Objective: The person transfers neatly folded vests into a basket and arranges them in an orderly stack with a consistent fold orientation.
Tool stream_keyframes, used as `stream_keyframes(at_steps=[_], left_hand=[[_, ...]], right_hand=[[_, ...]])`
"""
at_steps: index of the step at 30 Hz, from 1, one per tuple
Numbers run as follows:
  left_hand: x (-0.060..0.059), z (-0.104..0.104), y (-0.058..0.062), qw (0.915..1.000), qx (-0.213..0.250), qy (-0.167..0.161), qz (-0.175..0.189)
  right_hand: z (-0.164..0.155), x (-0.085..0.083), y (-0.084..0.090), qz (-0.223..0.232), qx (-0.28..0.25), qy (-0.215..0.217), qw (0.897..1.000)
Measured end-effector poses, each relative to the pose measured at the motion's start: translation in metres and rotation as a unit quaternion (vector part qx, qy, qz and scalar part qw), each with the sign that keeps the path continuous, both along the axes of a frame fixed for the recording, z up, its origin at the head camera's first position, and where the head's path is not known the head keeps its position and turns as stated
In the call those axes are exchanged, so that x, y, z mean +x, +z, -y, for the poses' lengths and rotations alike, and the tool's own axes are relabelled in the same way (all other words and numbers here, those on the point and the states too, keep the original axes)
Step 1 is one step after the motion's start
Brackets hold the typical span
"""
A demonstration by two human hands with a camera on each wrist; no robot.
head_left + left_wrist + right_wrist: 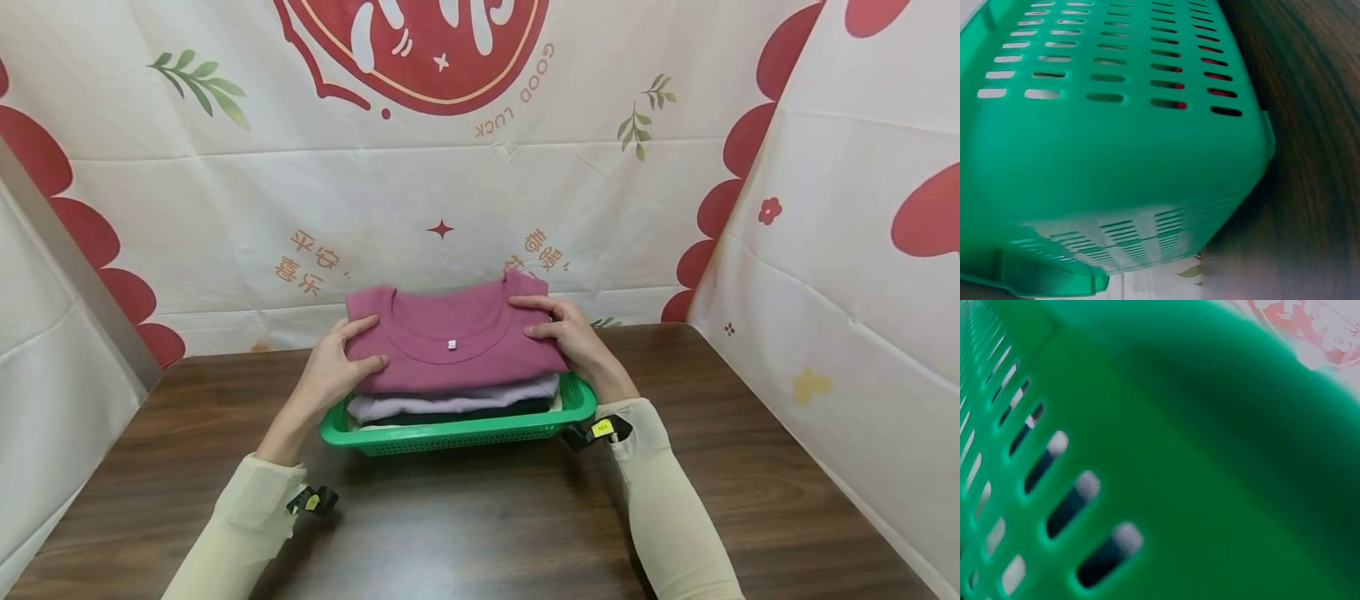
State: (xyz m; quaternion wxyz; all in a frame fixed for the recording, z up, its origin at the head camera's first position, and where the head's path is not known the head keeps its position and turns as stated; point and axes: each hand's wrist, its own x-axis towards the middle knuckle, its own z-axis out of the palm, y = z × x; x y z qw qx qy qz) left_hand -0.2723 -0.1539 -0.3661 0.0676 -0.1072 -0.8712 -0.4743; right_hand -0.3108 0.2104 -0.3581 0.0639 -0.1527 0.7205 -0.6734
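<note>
Pink shirt (450, 342) (small white neck tag, unreadable) gripped w/ left hand (335, 367) & right hand (572, 333) atop basket (457, 432).

You have a folded magenta shirt (450, 337), collar facing you, lying flat atop the stack at frame centre.

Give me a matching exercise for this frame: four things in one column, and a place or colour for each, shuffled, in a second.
Things:
1. pink shirt
2. basket
3. left hand
4. table

Descriptions:
A. dark brown wood
B. green, slotted walls
C. top of the folded stack
D. grips the shirt's left edge

Pairs: 1-C, 2-B, 3-D, 4-A
</note>
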Motion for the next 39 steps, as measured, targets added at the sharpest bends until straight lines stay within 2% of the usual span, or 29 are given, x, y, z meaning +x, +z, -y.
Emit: stream_keyframes(at_steps=[8, 19, 25, 33, 39], left_hand=[[-0.0003, -0.0012, -0.0006, 1.0000, -0.005, 0.000, 0.002], [-0.0002, -0.0004, -0.0028, 0.9999, -0.014, 0.005, -0.006], [0.0003, -0.0015, -0.0027, 0.9998, -0.020, 0.004, -0.006], [0.0010, -0.0028, -0.0019, 0.9993, -0.037, 0.003, -0.010], [0.0016, -0.0017, -0.0016, 0.9987, -0.049, -0.003, -0.015]], right_hand=[[-0.0038, 0.0035, -0.0014, -0.007, 0.028, 0.012, 1.000], [-0.0029, 0.0030, -0.0033, -0.043, 0.063, 0.009, 0.997], [-0.0022, 0.0047, -0.0060, -0.056, 0.083, -0.007, 0.995], [-0.0011, 0.0071, -0.0045, -0.058, 0.109, -0.008, 0.992], [0.0021, 0.0061, -0.0036, -0.088, 0.118, -0.017, 0.989]])
